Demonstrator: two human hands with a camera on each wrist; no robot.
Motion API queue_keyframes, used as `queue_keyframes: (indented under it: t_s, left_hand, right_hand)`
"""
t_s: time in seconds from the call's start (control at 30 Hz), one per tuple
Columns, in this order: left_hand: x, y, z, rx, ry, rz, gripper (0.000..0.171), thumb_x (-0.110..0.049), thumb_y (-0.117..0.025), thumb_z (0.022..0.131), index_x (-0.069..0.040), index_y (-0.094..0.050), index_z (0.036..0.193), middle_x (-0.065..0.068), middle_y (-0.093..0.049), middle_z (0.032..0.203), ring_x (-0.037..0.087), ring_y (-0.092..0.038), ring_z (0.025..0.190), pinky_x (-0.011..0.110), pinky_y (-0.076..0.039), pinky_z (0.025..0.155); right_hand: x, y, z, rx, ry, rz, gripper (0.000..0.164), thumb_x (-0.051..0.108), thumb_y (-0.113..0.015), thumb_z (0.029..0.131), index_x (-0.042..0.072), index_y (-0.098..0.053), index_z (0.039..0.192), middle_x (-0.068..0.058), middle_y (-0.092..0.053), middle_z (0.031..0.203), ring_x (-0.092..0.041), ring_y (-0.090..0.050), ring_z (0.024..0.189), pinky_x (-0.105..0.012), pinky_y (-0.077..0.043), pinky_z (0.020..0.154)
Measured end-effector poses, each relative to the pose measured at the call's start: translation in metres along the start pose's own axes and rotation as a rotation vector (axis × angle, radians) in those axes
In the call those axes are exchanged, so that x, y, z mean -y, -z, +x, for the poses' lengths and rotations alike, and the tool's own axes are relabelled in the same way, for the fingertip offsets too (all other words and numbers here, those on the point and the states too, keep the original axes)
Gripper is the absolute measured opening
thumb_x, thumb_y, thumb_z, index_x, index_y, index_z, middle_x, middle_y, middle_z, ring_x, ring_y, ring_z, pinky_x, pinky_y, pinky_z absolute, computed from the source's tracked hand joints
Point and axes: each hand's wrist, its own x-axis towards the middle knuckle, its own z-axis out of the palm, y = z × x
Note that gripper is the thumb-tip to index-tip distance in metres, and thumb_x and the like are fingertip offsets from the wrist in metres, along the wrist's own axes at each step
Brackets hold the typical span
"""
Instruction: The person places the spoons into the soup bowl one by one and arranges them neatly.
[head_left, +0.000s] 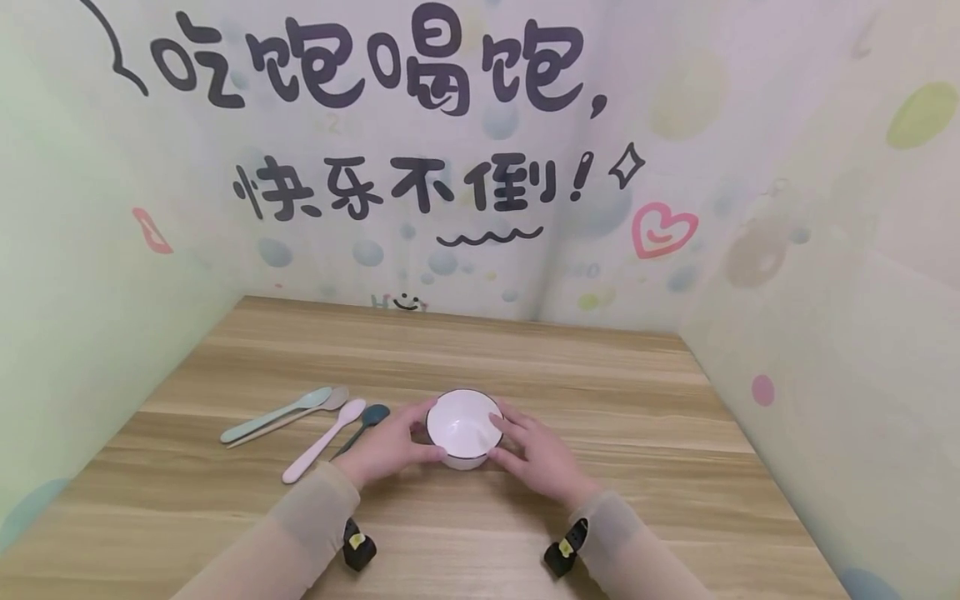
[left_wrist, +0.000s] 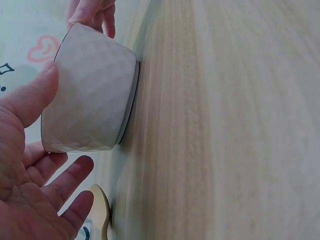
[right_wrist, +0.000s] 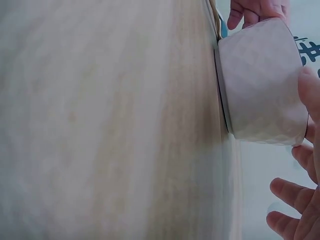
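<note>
A white bowl (head_left: 463, 429) with a thin dark rim stands upright near the middle of the wooden table (head_left: 600, 375). Its faceted outer wall shows in both wrist views; whether its base touches the wood I cannot tell. My left hand (head_left: 390, 446) holds it at the left, thumb on the near side below the rim and fingers round the wall. From the right, my right hand (head_left: 536, 454) grips the opposite side, with the thumb low in front and a finger at the rim. The other fingers of both hands spread away from the wall.
Left of the bowl lie several spoons: a light blue spoon (head_left: 276, 416), a beige spoon (head_left: 333, 400), a pink spoon (head_left: 322, 442) and a dark teal spoon (head_left: 375, 414) partly hidden by my left hand. Printed walls (head_left: 480, 275) enclose the table's back and sides.
</note>
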Motion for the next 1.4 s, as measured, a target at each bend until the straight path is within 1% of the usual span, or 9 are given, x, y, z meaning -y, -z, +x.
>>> queue_keyframes:
  t_s: [0.2, 0.43, 0.57, 0.7, 0.77, 0.87, 1.0, 1.17, 1.4]
  left_hand:
    - [-0.002, -0.002, 0.001, -0.002, -0.007, -0.001, 0.086, -0.036, -0.08, 0.078, -0.015, -0.036, 0.149, 0.009, -0.045, 0.143, 0.027, -0.049, 0.126, 0.049, -0.038, 0.102]
    - [-0.004, 0.0, -0.006, -0.027, -0.007, 0.025, 0.085, -0.042, -0.08, 0.076, -0.018, -0.039, 0.147, 0.008, -0.048, 0.138, 0.027, -0.052, 0.117, 0.049, -0.044, 0.093]
    - [-0.004, 0.006, -0.016, -0.096, 0.04, 0.023, 0.073, -0.042, -0.074, 0.082, -0.013, -0.045, 0.142, 0.006, -0.051, 0.135, 0.025, -0.052, 0.112, 0.043, -0.047, 0.085]
    - [-0.002, 0.017, -0.028, -0.193, 0.07, 0.029, 0.052, -0.033, -0.067, 0.09, -0.006, -0.053, 0.133, 0.008, -0.059, 0.124, 0.023, -0.055, 0.106, 0.042, -0.047, 0.086]
    - [0.002, 0.022, -0.034, -0.236, 0.084, 0.035, 0.043, -0.027, -0.064, 0.092, -0.003, -0.057, 0.127, 0.009, -0.062, 0.117, 0.023, -0.057, 0.103, 0.043, -0.046, 0.088]
    - [0.01, 0.03, -0.04, -0.264, 0.113, 0.046, 0.033, -0.022, -0.063, 0.093, -0.001, -0.06, 0.118, 0.01, -0.063, 0.11, 0.023, -0.058, 0.098, 0.042, -0.047, 0.084]
    - [0.022, 0.034, -0.05, -0.276, 0.126, 0.133, 0.03, -0.022, -0.065, 0.091, 0.0, -0.063, 0.111, 0.01, -0.065, 0.105, 0.024, -0.059, 0.093, 0.044, -0.047, 0.081]
    - [0.028, 0.035, -0.057, -0.247, 0.113, 0.266, 0.03, -0.02, -0.073, 0.084, 0.002, -0.066, 0.103, 0.01, -0.064, 0.097, 0.026, -0.061, 0.09, 0.048, -0.048, 0.083]
    - [0.034, 0.036, -0.062, -0.209, 0.146, 0.417, 0.027, -0.023, -0.079, 0.076, -0.004, -0.067, 0.091, 0.004, -0.055, 0.081, 0.019, -0.051, 0.072, 0.039, -0.045, 0.066]
  right_hand:
    - [0.0, 0.001, -0.002, -0.035, 0.001, 0.013, 0.061, 0.049, -0.059, 0.092, 0.015, -0.049, 0.142, -0.002, -0.038, 0.151, -0.029, -0.039, 0.135, -0.049, -0.033, 0.106]
    - [0.0, 0.0, -0.002, -0.031, -0.007, 0.039, 0.063, 0.051, -0.059, 0.091, 0.014, -0.049, 0.141, -0.003, -0.037, 0.152, -0.028, -0.038, 0.136, -0.047, -0.032, 0.107]
    - [-0.001, -0.001, -0.003, -0.03, -0.004, 0.044, 0.064, 0.054, -0.057, 0.091, 0.014, -0.049, 0.141, -0.003, -0.037, 0.152, -0.027, -0.037, 0.137, -0.047, -0.031, 0.108]
    - [-0.003, -0.002, -0.004, -0.028, -0.003, 0.042, 0.066, 0.057, -0.054, 0.091, 0.015, -0.048, 0.142, -0.003, -0.037, 0.152, -0.027, -0.036, 0.137, -0.047, -0.031, 0.108]
    - [-0.004, -0.003, -0.004, -0.031, -0.004, 0.038, 0.066, 0.057, -0.054, 0.091, 0.015, -0.048, 0.142, -0.003, -0.037, 0.152, -0.027, -0.035, 0.138, -0.047, -0.03, 0.108]
    - [-0.004, -0.002, -0.003, -0.032, -0.007, 0.035, 0.066, 0.056, -0.054, 0.091, 0.015, -0.048, 0.142, -0.003, -0.037, 0.152, -0.026, -0.035, 0.138, -0.047, -0.03, 0.109]
    - [-0.005, -0.003, -0.003, -0.026, -0.01, 0.04, 0.066, 0.055, -0.055, 0.092, 0.014, -0.047, 0.143, -0.004, -0.037, 0.152, -0.027, -0.035, 0.138, -0.047, -0.03, 0.108]
    - [-0.007, -0.002, -0.002, -0.031, -0.01, 0.041, 0.066, 0.056, -0.054, 0.092, 0.014, -0.048, 0.142, -0.004, -0.038, 0.152, -0.028, -0.035, 0.137, -0.049, -0.03, 0.108]
    - [-0.005, 0.0, -0.002, -0.029, -0.003, 0.039, 0.064, 0.053, -0.056, 0.092, 0.014, -0.048, 0.142, -0.004, -0.038, 0.151, -0.028, -0.037, 0.137, -0.047, -0.031, 0.108]
